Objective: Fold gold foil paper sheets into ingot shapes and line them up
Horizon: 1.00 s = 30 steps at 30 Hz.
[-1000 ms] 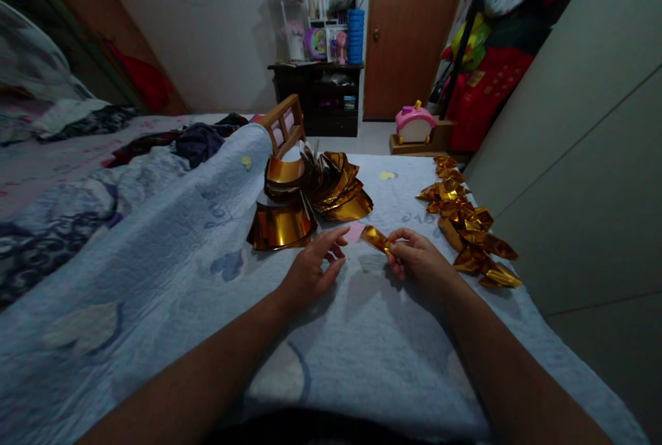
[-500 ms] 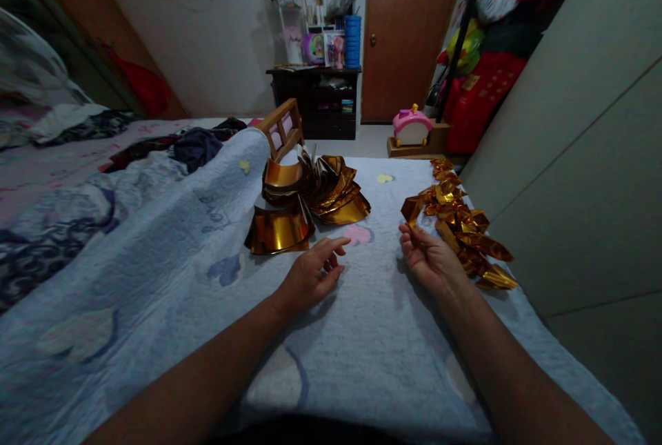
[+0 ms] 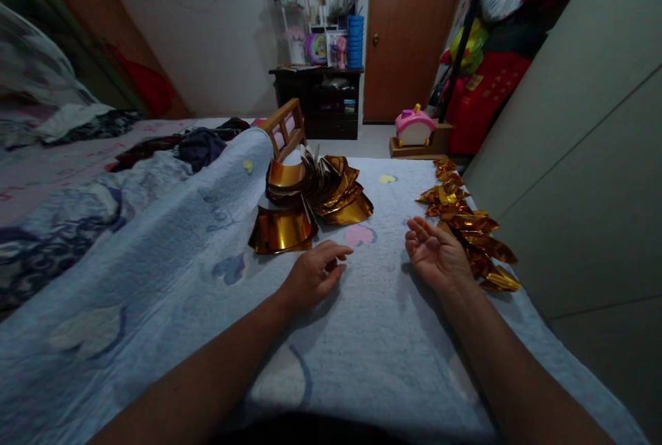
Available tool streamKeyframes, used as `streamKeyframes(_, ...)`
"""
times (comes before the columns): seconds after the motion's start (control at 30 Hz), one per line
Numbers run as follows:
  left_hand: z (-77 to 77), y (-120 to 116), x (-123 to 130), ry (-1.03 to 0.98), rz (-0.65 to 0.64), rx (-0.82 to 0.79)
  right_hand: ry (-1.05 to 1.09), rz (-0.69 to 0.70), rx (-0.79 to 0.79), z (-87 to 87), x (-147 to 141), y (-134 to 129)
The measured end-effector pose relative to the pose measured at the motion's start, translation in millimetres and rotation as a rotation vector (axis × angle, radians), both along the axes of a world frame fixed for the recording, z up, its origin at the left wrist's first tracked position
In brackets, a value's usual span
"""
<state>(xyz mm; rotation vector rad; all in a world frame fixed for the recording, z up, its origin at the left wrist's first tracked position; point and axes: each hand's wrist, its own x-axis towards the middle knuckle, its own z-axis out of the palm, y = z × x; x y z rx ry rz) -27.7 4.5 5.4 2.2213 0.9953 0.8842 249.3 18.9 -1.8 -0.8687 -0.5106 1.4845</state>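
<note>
Flat sheets of shiny gold foil paper lie fanned in a stack on the bed cover, left of centre. My left hand is just in front of them, fingers loosely curved and apart, holding nothing. At the right, a pile of folded gold foil pieces runs along the bed's edge. My right hand is beside that pile, palm turned up, with its fingers apart and nothing in them.
A pale blue quilt with heart patches covers the bed. Clothes lie at the far left. Beyond stand a wooden rail, a dark cabinet, a pink toy and a door. A pale wardrobe rises at right.
My right hand has let go of a folded gold foil piece, which now lies with the pile. That hand has opened and shifted slightly right. My left hand has barely moved.
</note>
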Motion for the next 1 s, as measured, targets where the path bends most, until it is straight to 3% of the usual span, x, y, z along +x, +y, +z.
streamKeyframes(0.1, 0.7, -0.4, -0.7, -0.009, 0.028, 0.060, 0.055, -0.024, -0.054, 4.6, -2.8, -3.2)
streamKeyframes(0.17, 2.6, -0.1, -1.2, -0.007, 0.092, 0.123, 0.040, 0.032, -0.047, 7.3, -5.4, -5.5)
streamKeyframes(0.37, 6.2, 12.0, -9.8, 0.045, 0.554, 0.330, -0.041, 0.105, 0.020, 8.3, -8.2, -7.7)
streamKeyframes(0.43, 2.2, 19.7, -15.0, 0.072, 0.643, 0.325, -0.038, 0.105, 0.018, 8.4, -8.0, -7.4)
streamKeyframes(0.7, -19.4, 41.5, -25.3, 0.134, 0.663, 0.128, 0.014, 0.106, -0.021, 8.1, -9.6, -8.9)
streamKeyframes(1.0, -3.3, 40.4, -22.1, 0.327, 0.722, 0.049, 0.135, 0.190, -0.035, 1.8, -8.4, -7.4)
